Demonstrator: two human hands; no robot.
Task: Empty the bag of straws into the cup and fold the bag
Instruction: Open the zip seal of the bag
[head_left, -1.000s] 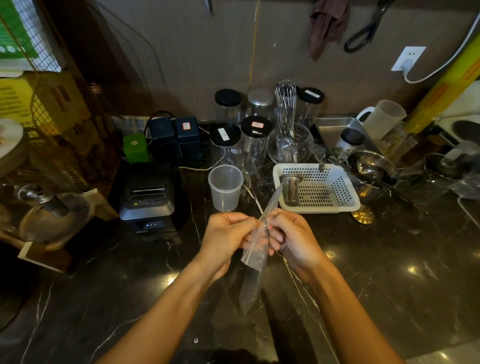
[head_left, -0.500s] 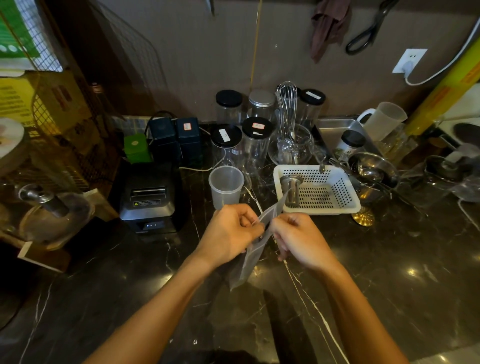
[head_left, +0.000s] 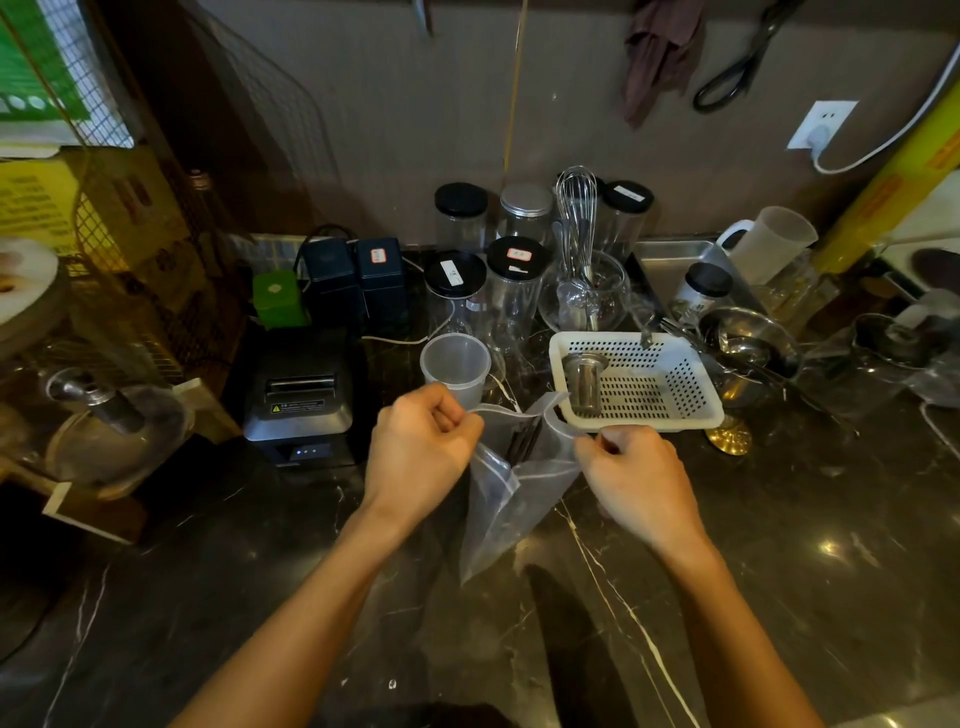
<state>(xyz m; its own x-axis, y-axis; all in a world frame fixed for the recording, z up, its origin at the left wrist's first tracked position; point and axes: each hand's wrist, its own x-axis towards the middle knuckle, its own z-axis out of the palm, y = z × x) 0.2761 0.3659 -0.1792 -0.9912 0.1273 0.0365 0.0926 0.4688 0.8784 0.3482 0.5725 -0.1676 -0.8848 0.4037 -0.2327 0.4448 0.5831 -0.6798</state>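
The clear zip bag (head_left: 511, 483) hung just above the dark marble tabletop (head_left: 779, 571), directly in front of the translucent cup (head_left: 455, 366) and slightly to its right. The left hand (head_left: 423, 457) pinched one lip of the bag's mouth between curled fingers, and the right hand (head_left: 636, 480) pinched the opposite lip, so the two hands sat apart with the mouth stretched open between them. Dark straws (head_left: 523, 441) showed inside the bag, their upper ends near the opening; how many there were could not be told. The bag's lower corner pointed down toward the tabletop, on the side away from the cup; whether it touched the surface could not be told.

The cup stood upright on the tabletop, just behind the left hand, and its inside looked bare of straws. To the cup's right lay a white perforated basket (head_left: 675, 415) with a small metal strainer cup (head_left: 584, 382) standing in its near-left corner. To the cup's left sat a black receipt printer (head_left: 301, 400). Behind the cup stood several clear jars with black lids (head_left: 514, 283), and behind and to its right a wire whisk (head_left: 575, 218) rose from a glass bowl.
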